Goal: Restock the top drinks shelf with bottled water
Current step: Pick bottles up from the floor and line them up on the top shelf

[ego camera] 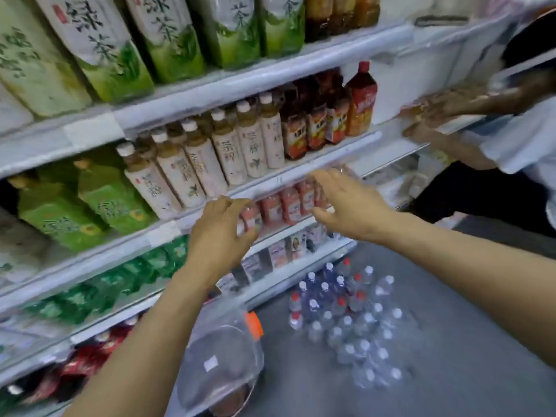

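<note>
— Below the white shelving (pixel 301 70), what stands on the grey floor (pixel 421 371)?
— Bottled water (pixel 349 320), clustered upright, well under both hands; a big clear jug (pixel 222 353) sits nearer the shelving.
— And the hands?
— The left hand (pixel 216 236) curls loosely against pink-labelled bottles (pixel 282 206); the right hand (pixel 349 203) is spread open beside them, gripping nothing.

both bare forearms reach forward and up from the lower edge of the view. the left hand (pixel 218 233) is palm away, fingers curled loosely. the right hand (pixel 349 203) is spread flat, palm down, fingers extended, just beside the left.
</note>
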